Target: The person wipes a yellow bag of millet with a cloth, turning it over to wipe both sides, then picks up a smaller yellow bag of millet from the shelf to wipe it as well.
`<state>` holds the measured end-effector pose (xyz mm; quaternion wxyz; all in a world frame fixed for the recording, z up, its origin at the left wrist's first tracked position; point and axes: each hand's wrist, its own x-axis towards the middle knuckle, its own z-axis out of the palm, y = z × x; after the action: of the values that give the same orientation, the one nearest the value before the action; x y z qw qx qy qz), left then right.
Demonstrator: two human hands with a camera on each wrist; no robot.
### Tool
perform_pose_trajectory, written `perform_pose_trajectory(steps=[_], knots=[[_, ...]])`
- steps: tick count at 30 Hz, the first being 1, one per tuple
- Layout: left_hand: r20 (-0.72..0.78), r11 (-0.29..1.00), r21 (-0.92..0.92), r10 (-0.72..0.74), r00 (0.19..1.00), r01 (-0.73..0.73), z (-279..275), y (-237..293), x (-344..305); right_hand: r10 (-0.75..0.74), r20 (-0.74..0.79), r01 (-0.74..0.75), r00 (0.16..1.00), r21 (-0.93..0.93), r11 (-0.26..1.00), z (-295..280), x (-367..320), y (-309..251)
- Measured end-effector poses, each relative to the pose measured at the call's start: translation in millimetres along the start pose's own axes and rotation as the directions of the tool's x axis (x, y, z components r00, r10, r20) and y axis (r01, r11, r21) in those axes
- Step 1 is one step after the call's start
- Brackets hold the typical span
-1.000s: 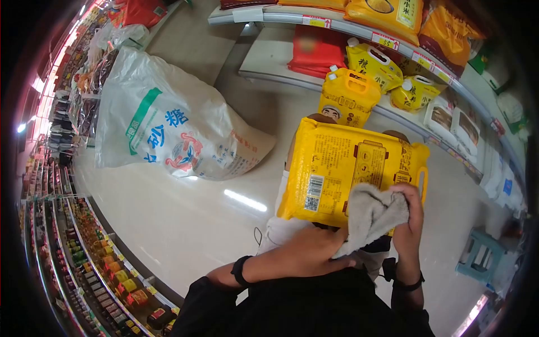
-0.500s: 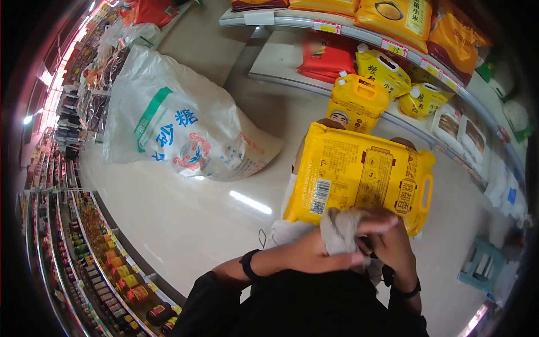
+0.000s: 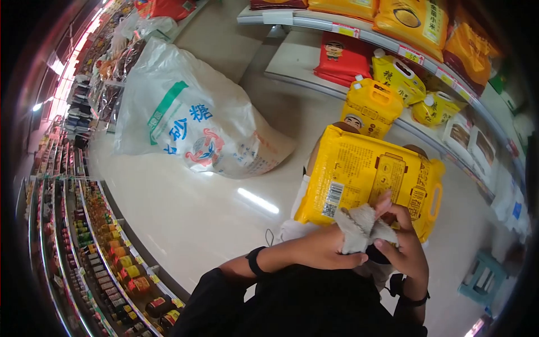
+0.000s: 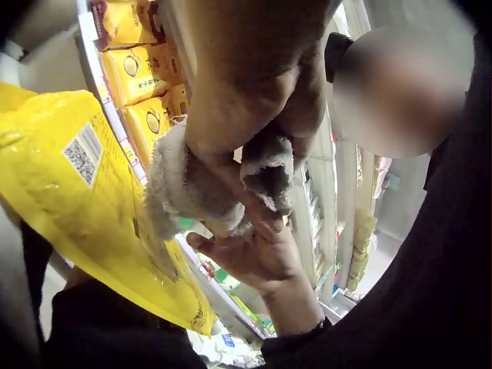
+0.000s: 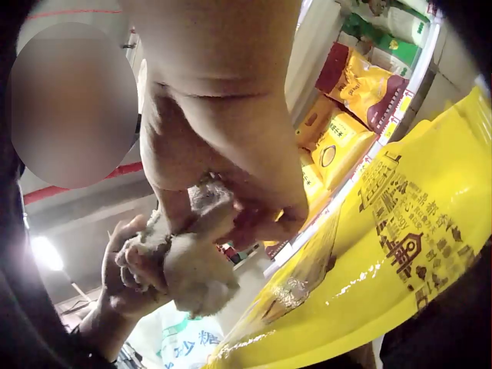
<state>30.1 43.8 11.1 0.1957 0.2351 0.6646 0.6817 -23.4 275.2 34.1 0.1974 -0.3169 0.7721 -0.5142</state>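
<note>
A grey cloth (image 3: 357, 227) is bunched between both hands, over the near edge of a yellow printed package (image 3: 359, 168) lying across the person's lap. The left hand (image 3: 321, 247) grips the cloth from the left, its thumb along the lower side; the left wrist view shows the cloth (image 4: 181, 184) wrapped about its fingers. At the cloth's right side, the right hand (image 3: 405, 247) pinches it between thumb and fingers, some fingers spread. In the right wrist view the cloth (image 5: 196, 269) hangs below the right hand (image 5: 223, 146), with the left hand (image 5: 127, 277) against it.
A large white sack (image 3: 196, 118) stands on the floor to the left. Beyond the package are a yellow handled bag (image 3: 370, 106) and a shelf (image 3: 337, 28) of bags. A blue-green stool (image 3: 483, 278) is at right, bottle shelves (image 3: 120, 247) at left.
The cloth has moved off the package's face toward the person and been gathered between the hands. The right hand has shifted its hold on it. The surroundings have slid slightly rightward in the head view.
</note>
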Motion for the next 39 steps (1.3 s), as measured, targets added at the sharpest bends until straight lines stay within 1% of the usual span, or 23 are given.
perform_pose_trajectory(steps=[1, 2, 4, 5, 6, 8, 9, 10, 12, 13, 14, 16, 17, 19, 20, 22, 25, 28, 32, 34, 36, 38, 39], knots=[[0.004, 0.999, 0.036, -0.002, 1.0, 0.002, 2, 0, -1, 0.096, 0.014, -0.097, 0.995, 0.186, 0.978, 1, -1, -1], [-0.002, 0.999, 0.041, -0.003, 1.0, 0.003, 2, 3, 2, 0.09, 0.019, -0.092, 0.996, 0.188, 0.978, 2, -5, 0], [-0.061, 0.987, 0.131, 0.097, 0.993, -0.089, 0, 11, 8, 0.261, 0.04, -0.264, 0.964, 0.182, 0.947, 4, -13, 4], [-0.062, 0.988, 0.13, 0.097, 0.993, -0.088, -1, 10, 9, 0.238, -0.021, -0.231, 0.971, 0.18, 0.956, 7, -11, 3], [-0.058, 0.985, 0.16, 0.073, 0.996, -0.063, -2, 7, 9, 0.239, -0.019, -0.232, 0.971, 0.181, 0.956, 5, -12, 6], [-0.053, 0.981, 0.189, 0.05, 0.997, -0.039, -2, 3, 10, 0.327, -0.027, -0.315, 0.945, 0.201, 0.928, 1, -13, 12], [-0.071, 0.981, 0.191, 0.05, 0.996, -0.035, 0, 1, 10, 0.264, -0.059, -0.251, 0.963, 0.17, 0.953, 0, -9, 9], [-0.088, 0.981, 0.192, 0.049, 0.995, -0.032, 1, 0, 10, 0.265, -0.059, -0.252, 0.962, 0.171, 0.953, -1, -10, 6], [-0.087, 0.985, 0.173, 0.033, 0.996, -0.018, 0, -2, 9, 0.343, 0.0, -0.333, 0.939, 0.243, 0.911, -4, -11, 2], [-0.085, 0.988, 0.154, 0.019, 0.996, -0.005, -1, -2, 8, 0.344, -0.001, -0.334, 0.939, 0.243, 0.911, -2, -13, 4], [-0.084, 0.988, 0.154, 0.019, 0.996, -0.006, -5, 0, 8, 0.343, -0.017, -0.322, 0.939, 0.305, 0.896, 1, -16, 8], [0.11, 0.955, 0.293, 0.004, 0.994, -0.037, -13, 2, 8, 0.339, -0.03, -0.306, 0.94, 0.365, 0.88, 1, -18, 9], [0.108, 0.955, 0.294, 0.003, 0.994, -0.035, -12, 2, 7, 0.354, -0.024, -0.325, 0.935, 0.34, 0.882, 0, -18, 7], [0.004, 0.925, 0.376, 0.059, 0.998, -0.056, -5, 0, 7, 0.371, -0.016, -0.347, 0.929, 0.317, 0.883, 1, -16, 4], [0.003, 0.925, 0.375, 0.058, 0.998, -0.055, -3, 0, 9, 0.369, -0.043, -0.336, 0.929, 0.327, 0.883, 3, -15, 3], [-0.023, 0.853, 0.517, 0.101, 0.995, -0.075, 1, -1, 15, 0.366, -0.073, -0.323, 0.928, 0.335, 0.885, 3, -13, 2], [0.017, 0.812, 0.566, 0.162, 0.987, -0.143, -1, -4, 17, 0.37, -0.096, -0.315, 0.924, 0.356, 0.88, 0, -12, 1], [0.045, 0.773, 0.605, 0.204, 0.978, -0.189, -1, -8, 14, 0.371, -0.049, -0.318, 0.927, 0.419, 0.85, -2, -9, -6], [0.056, 0.789, 0.586, 0.188, 0.981, -0.185, -2, -10, 12, 0.431, -0.042, -0.352, 0.901, 0.509, 0.786, 2, -12, -3], [0.05, 0.74, 0.651, 0.18, 0.982, -0.169, -1, -11, 12, 0.437, -0.041, -0.353, 0.899, 0.525, 0.774, 5, -13, -2], [0.025, 0.728, 0.671, 0.164, 0.986, -0.138, 0, -9, 11, 0.492, -0.063, -0.367, 0.868, 0.586, 0.723, 8, -13, -3], [0.003, 0.718, 0.688, 0.15, 0.989, -0.111, 0, -8, 11, 0.489, -0.062, -0.359, 0.87, 0.6, 0.715, 9, -13, -1], [-0.024, 0.678, 0.73, 0.147, 0.989, -0.083, 0, -8, 12, 0.487, -0.062, -0.351, 0.871, 0.614, 0.707, 10, -14, 0]])
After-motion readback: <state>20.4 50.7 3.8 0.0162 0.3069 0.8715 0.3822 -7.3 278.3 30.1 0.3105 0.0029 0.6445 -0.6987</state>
